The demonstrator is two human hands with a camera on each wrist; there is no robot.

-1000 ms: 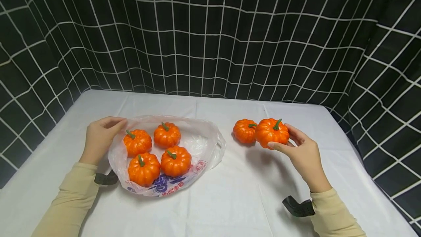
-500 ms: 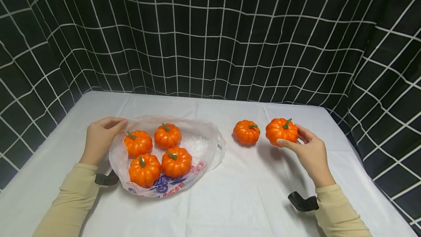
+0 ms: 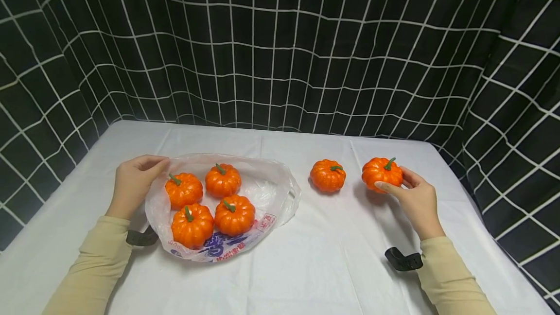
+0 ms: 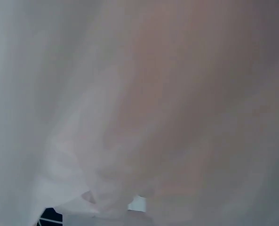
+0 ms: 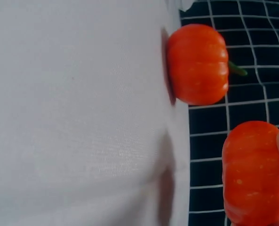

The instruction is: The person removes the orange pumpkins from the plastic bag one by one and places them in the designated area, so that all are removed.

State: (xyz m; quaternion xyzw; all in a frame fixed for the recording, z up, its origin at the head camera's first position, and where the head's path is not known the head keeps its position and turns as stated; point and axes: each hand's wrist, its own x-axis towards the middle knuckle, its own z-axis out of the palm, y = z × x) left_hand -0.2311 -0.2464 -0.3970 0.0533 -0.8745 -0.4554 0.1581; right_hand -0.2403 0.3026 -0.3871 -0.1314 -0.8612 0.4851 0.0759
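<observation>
My right hand [image 3: 415,200] grips a small orange pumpkin [image 3: 382,175] with a green stem, thumb in front and fingers behind. In the right wrist view a gap and a shadow lie between this held pumpkin [image 5: 254,174] and the tabletop. To its left another pumpkin [image 3: 327,176] sits on the white cloth. At the left, my left hand [image 3: 136,182] pinches the rim of a translucent plastic bag [image 3: 280,183] with red and blue print. Several pumpkins [image 3: 234,215] lie inside the opened bag. Blurry bag film [image 4: 92,141] fills the left wrist view and hides the fingers.
A white cloth [image 3: 302,266] covers the table. Black curtains [image 3: 271,52] with a white grid stand behind it and at both sides. Black wrist mounts [image 3: 403,259] stick out from both sleeves.
My right hand has moved right with its pumpkin, away from the pumpkin on the cloth, and the gap between the two has widened. The left hand and the bag stay put.
</observation>
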